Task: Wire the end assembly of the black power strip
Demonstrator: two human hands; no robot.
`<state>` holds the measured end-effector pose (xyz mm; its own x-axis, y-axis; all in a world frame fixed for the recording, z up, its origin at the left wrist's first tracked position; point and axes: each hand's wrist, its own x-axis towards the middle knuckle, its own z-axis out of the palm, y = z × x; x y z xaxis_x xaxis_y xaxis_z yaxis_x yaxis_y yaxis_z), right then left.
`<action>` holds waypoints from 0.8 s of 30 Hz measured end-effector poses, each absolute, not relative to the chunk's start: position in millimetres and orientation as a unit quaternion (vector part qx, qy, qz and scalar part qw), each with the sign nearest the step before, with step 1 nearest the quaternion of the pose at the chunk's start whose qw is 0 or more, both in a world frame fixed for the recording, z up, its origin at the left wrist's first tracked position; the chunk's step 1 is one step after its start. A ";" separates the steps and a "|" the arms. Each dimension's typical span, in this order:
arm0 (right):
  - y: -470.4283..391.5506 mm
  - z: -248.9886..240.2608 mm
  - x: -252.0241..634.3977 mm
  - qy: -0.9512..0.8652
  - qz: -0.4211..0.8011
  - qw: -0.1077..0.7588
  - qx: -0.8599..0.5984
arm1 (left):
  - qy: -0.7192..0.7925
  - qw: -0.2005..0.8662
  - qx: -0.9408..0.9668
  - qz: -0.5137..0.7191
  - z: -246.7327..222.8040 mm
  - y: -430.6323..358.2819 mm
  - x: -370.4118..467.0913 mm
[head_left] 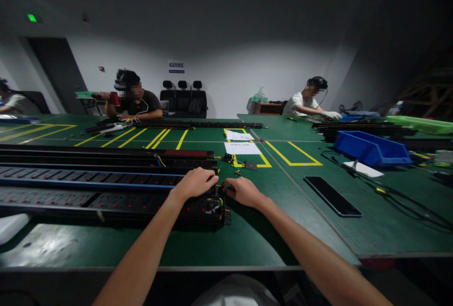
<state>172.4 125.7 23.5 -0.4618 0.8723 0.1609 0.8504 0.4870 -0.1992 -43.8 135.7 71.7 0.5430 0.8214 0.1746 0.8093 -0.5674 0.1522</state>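
Long black power strips (130,202) with sockets and red dots lie side by side on the green table (255,244), to my left. My left hand (198,182) lies over the right end of the blue-edged power strip (141,179), its fingers bent round it. At that same end, my right hand (242,192) has its fingers curled in against the tip; whatever is between them is hidden. Just below my hands, the nearest strip's open end shows yellow wires (215,202). Beyond my hands lie small black parts (250,165) and a short green-yellow wire.
A phone (332,196), black cables (389,197) and a blue bin (371,149) are on the right. White papers (242,148) lie ahead among yellow tape lines. Across the table, one person (143,103) holds a red tool; another person (307,101) wears white gloves.
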 end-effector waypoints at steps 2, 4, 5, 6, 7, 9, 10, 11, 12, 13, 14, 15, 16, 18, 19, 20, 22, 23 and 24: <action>125.4 23.3 172.7 -0.855 0.043 0.125 -0.502 | 0.468 0.031 0.876 0.113 72.7 134.9 -43.5; 125.3 22.7 172.8 -0.854 0.046 0.131 -0.501 | 0.473 0.039 0.873 0.118 73.4 134.5 -43.3; 125.5 22.1 172.7 -0.853 0.051 0.137 -0.501 | 0.474 0.044 0.871 0.122 73.7 134.5 -43.3; 125.9 21.4 172.6 -0.851 0.057 0.146 -0.501 | 0.475 0.049 0.870 0.126 73.8 134.6 -43.4; 126.7 20.5 172.4 -0.848 0.066 0.158 -0.502 | 0.474 0.054 0.869 0.130 73.8 134.8 -43.6; 129.0 18.4 171.7 -0.842 0.098 0.193 -0.495 | 0.475 0.058 0.868 0.134 73.5 135.4 -44.1; 130.5 17.2 171.1 -0.839 0.122 0.214 -0.485 | 0.476 0.060 0.867 0.136 73.3 135.8 -44.3; 132.0 16.0 170.4 -0.836 0.150 0.235 -0.472 | 0.478 0.062 0.865 0.140 73.1 136.1 -44.6; 133.4 14.9 169.5 -0.833 0.182 0.254 -0.457 | 0.479 0.065 0.864 0.143 72.9 136.5 -44.8; 134.7 13.8 168.5 -0.829 0.213 0.270 -0.441 | 0.480 0.069 0.862 0.146 72.7 136.9 -45.0; 135.8 12.8 167.5 -0.823 0.243 0.285 -0.427 | 0.479 0.072 0.862 0.149 72.4 137.2 -45.2; 136.7 11.9 166.4 -0.817 0.271 0.297 -0.413 | 0.479 0.075 0.862 0.152 72.2 137.5 -45.3; 137.4 11.0 165.5 -0.811 0.297 0.307 -0.400 | 0.477 0.077 0.862 0.153 71.9 137.8 -45.4; 138.6 9.2 164.2 -0.803 0.339 0.317 -0.374 | 0.476 0.081 0.862 0.155 71.6 138.1 -45.2; 139.2 8.3 163.8 -0.800 0.355 0.321 -0.362 | 0.477 0.081 0.861 0.155 71.5 138.2 -45.0; 139.9 7.5 163.7 -0.798 0.368 0.324 -0.350 | 0.478 0.082 0.861 0.155 71.6 138.1 -44.7; 141.1 6.1 163.7 -0.794 0.388 0.329 -0.332 | 0.481 0.081 0.859 0.154 72.0 137.7 -44.3; 141.4 5.8 163.9 -0.792 0.396 0.331 -0.325 | 0.482 0.081 0.859 0.154 72.2 137.5 -44.1; 141.5 5.8 164.0 -0.789 0.403 0.333 -0.322 | 0.481 0.081 0.859 0.155 72.5 137.4 -44.1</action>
